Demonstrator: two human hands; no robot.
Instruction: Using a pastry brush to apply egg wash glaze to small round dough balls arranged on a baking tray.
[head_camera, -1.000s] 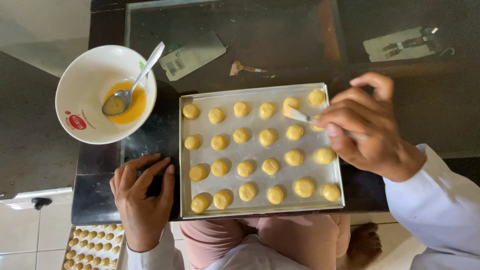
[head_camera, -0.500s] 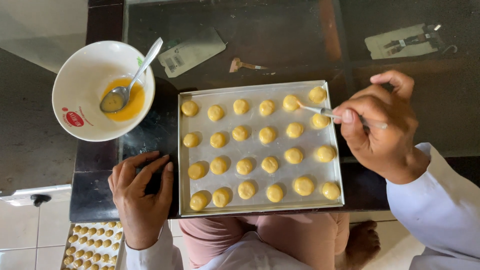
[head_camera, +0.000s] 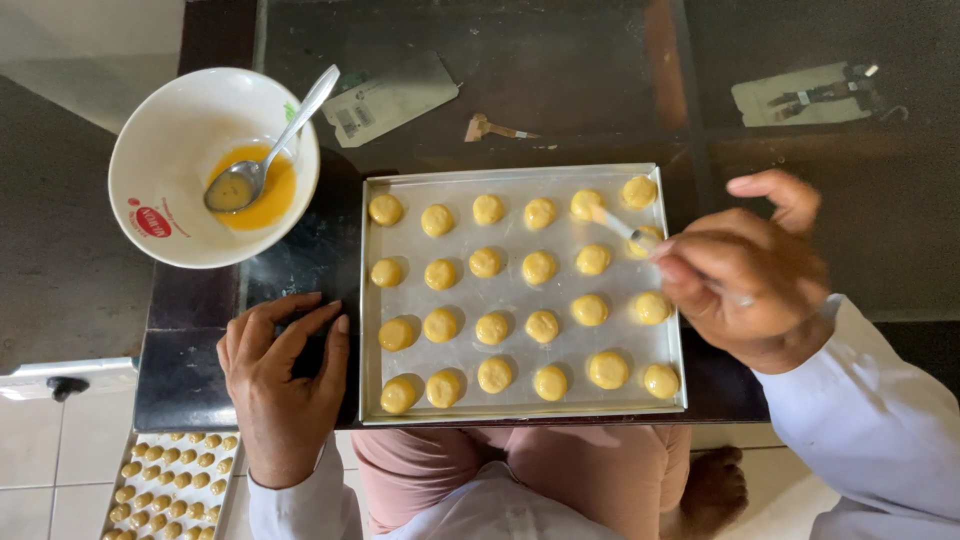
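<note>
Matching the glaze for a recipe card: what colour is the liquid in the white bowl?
Orange-yellow liquid, pooled under the metal spoon; seen in the head view.

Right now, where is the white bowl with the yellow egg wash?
In the head view, the white bowl stands at the upper left on the dark table, just left of the baking tray and above the left hand; a metal spoon rests inside.

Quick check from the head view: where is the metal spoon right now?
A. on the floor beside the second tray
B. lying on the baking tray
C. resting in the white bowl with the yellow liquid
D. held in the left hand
C: the spoon leans in the white bowl, its scoop in the yellow liquid, left of the baking tray.
</note>
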